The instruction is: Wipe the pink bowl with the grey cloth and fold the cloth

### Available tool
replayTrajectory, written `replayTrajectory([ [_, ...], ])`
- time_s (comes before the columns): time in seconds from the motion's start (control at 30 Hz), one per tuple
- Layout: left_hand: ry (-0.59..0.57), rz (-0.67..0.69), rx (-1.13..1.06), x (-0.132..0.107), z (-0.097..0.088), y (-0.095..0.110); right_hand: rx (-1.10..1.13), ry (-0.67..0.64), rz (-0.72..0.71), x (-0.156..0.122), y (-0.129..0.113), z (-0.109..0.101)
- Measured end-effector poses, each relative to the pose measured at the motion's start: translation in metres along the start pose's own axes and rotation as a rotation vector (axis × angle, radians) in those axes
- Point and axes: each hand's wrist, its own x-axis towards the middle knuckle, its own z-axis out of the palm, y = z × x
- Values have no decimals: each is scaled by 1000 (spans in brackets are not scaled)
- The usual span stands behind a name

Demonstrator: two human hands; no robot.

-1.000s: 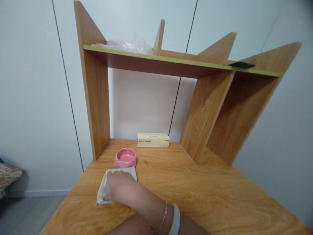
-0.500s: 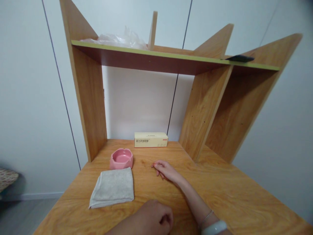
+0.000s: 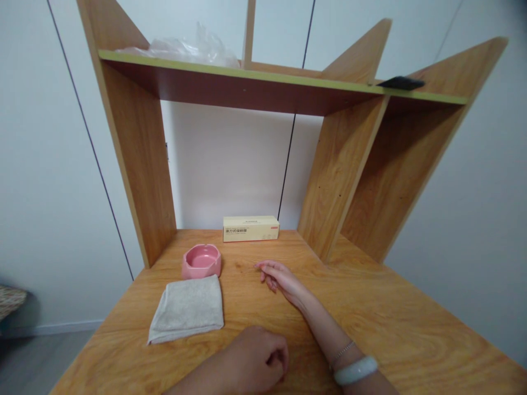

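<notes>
My left hand [image 3: 258, 357] rests low in the view, its fingers curled into a loose fist with a hollow by the thumb; nothing shows in it. Farther forward, my right hand [image 3: 280, 278] lies on its side on the wooden desk, fingers loosely bent and apart, holding nothing I can see. A bracelet and a pale bangle [image 3: 355, 370] circle the right forearm. To the left of my hands lies a folded grey cloth [image 3: 190, 308]. Just behind the cloth stands a pink faceted ashtray [image 3: 201, 261]. Neither hand touches them.
A cream box [image 3: 251, 229] with printed lettering stands at the back of the desk. Wooden uprights [image 3: 337, 175] carry a shelf [image 3: 247, 77] above. On that shelf lie a clear plastic bag [image 3: 189, 50] and a dark flat object [image 3: 401, 83].
The whole scene has shifted slightly up and left in the view. Both hands keep nearly the same places and poses; the right fingers look slightly more spread.
</notes>
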Motion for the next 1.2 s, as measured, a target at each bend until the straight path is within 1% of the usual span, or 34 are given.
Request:
replayTrajectory([
  [0.13, 4, -5, 19, 0, -2, 2, 20, 2, 7, 0, 0, -1],
  [0.27, -29, -15, 13, 0, -4, 4, 19, 1, 18, 0, 2, -1],
  [0.47, -5, -8, 9, 1, -3, 4, 20, 10, 20, 0, 2, -1],
  [0.7, -37, -25, 26, -1, -5, 6, 32, 13, 13, 0, 1, -1],
  [0.83, -22, -3, 16, -1, -4, 5, 52, 13, 22, 0, 2, -1],
  [1.03, -34, -17, 20, 1, -4, 3, 31, 13, 12, 1, 3, -2],
  [1.2, -9, -12, 32, 1, -2, 3, 29, 13, 18, 0, 1, -2],
])
